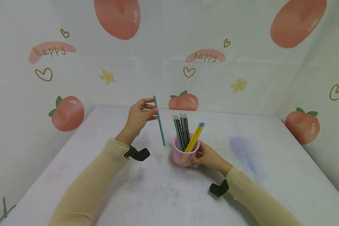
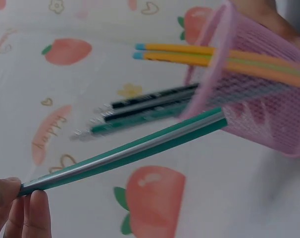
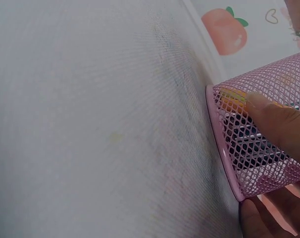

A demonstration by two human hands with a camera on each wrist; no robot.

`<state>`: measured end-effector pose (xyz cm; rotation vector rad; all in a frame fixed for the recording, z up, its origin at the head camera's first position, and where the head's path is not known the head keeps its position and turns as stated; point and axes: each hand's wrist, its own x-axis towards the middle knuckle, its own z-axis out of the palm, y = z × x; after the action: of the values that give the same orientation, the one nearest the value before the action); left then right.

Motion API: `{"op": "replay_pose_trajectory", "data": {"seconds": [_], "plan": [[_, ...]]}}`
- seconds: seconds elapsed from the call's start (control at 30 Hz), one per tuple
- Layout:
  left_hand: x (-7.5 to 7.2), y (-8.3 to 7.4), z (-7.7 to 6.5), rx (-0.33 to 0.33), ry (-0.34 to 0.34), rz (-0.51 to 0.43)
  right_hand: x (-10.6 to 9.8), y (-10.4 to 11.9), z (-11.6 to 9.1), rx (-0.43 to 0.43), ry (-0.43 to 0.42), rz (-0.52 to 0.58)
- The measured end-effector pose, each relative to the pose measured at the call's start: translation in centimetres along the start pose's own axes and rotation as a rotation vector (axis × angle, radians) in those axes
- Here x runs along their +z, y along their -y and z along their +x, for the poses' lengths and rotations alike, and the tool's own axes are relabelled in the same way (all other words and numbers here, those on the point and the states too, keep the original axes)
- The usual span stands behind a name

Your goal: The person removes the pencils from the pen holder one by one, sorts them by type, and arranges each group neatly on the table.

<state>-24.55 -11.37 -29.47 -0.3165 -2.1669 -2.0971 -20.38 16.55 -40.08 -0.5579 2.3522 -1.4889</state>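
Observation:
My left hand [image 1: 139,115] pinches a green pencil [image 1: 160,128] near its upper end, holding it steeply tilted to the left of a pink mesh pencil cup [image 1: 176,157]. In the left wrist view the same pencil [image 2: 130,151] points its lower end toward the cup's rim. My right hand [image 1: 210,157] grips the cup low on its right side, the thumb [image 3: 276,119] against the mesh in the right wrist view. Inside the cup stand several dark and green pencils [image 1: 181,130] and two yellow pencils [image 1: 197,133] with blue ends, leaning right.
The cup stands on a white table [image 1: 158,194] with faint smudges and a bluish stain [image 1: 244,153] to the right. Behind it hangs a white backdrop [image 1: 158,69] printed with peaches, hearts and flowers. Each wrist wears a black device [image 1: 139,154].

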Motion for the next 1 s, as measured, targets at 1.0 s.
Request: {"op": "replay_pose_trajectory", "data": {"seconds": [1.0], "plan": [[1.0,9.2,-0.8,-0.434,0.153,0.369,-0.1,-1.0,0.3,-0.001,0.004,-0.007]]}}
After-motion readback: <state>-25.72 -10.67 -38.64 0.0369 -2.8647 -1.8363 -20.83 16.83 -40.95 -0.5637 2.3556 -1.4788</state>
